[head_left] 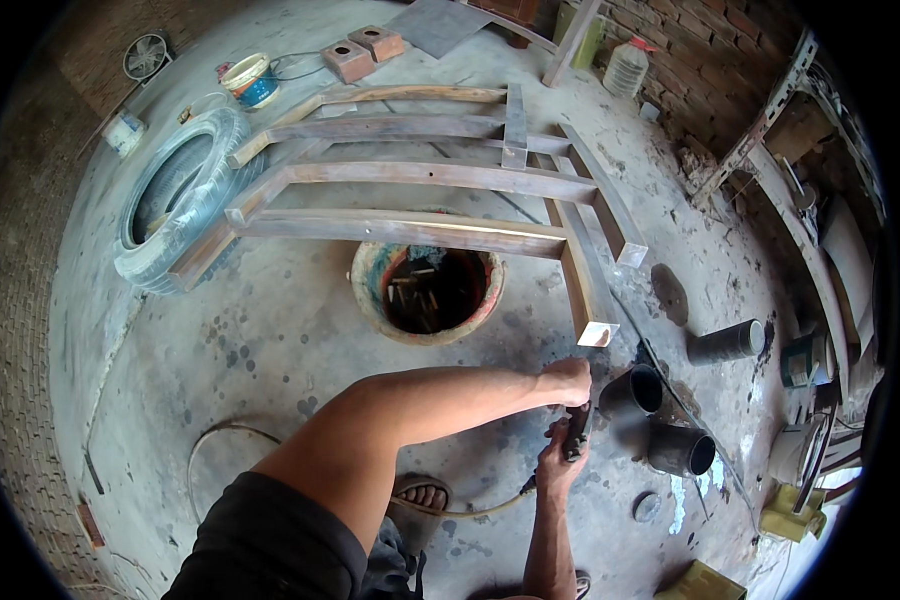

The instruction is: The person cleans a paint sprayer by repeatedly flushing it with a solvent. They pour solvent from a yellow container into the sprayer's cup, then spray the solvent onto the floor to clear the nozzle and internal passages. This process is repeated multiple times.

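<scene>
My left hand (567,381) is closed as a fist over the top of a dark hand-held power tool (580,432). My right hand (558,462) grips the tool's body from below. A pale cable (470,510) trails from the tool toward my sandalled foot (422,493). The tool sits just below the cut open end of a rusty rectangular steel tube (595,333), the near right corner of a welded tube frame (410,228). More frames of the same kind lie stacked behind it.
A round tub (370,290) of metal scraps stands under the frame. On the left a tyre (160,260) props the frames. Short dark pipes (680,450) lie to the right of my hands. Bricks (362,52), a plastic jug (626,68) and a fan (146,56) are at the back.
</scene>
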### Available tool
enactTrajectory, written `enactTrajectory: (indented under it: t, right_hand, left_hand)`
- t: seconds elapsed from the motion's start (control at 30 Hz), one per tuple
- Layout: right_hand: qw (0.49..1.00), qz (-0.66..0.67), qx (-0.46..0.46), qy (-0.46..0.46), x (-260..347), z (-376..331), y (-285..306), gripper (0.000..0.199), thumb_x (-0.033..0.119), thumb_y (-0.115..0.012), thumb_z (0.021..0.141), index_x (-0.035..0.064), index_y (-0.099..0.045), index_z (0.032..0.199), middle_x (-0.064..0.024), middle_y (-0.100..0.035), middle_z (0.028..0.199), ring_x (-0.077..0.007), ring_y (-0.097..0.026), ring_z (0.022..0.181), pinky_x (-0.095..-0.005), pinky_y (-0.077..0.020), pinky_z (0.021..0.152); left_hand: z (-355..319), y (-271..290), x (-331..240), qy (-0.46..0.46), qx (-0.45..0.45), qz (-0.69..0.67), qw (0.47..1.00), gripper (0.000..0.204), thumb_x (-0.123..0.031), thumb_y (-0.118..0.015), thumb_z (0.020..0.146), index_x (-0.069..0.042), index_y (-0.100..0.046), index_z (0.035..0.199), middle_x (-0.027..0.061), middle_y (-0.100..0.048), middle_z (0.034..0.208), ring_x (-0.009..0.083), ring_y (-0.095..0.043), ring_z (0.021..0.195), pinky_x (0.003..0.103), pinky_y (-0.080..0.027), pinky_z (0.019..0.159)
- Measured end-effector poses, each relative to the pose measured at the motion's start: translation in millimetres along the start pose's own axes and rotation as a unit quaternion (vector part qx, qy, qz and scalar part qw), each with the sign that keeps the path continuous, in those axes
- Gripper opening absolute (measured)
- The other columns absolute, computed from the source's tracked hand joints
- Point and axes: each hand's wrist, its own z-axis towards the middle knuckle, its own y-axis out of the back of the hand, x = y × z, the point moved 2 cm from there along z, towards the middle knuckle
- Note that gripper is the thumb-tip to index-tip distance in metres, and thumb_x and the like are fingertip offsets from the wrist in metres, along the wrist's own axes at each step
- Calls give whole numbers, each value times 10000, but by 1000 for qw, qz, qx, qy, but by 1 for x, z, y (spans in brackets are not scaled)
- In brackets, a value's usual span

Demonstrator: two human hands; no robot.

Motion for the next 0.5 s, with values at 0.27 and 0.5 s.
enactTrajectory:
  t: [0.27,0.5]
  right_hand:
    - [1000,-13,7,-22,-1,-3,1,117,116,-580,1016,3,-608,1005,-31,-606,791,-113,-553,707,-288,-447,650]
    - [999,-9,13,-33,3,-7,-5,92,101,-568,1009,13,-595,996,-23,-594,797,-111,-527,705,-289,-431,644]
  left_hand:
    - [-3,-3,4,25,-1,-56,998,202,-110,-687,869,56,-724,760,213,-681,648,309,-687,518,436,-543,448]
    - [1,-6,16,9,10,-32,999,186,-105,-688,857,65,-722,789,238,-687,681,309,-689,513,429,-549,457]
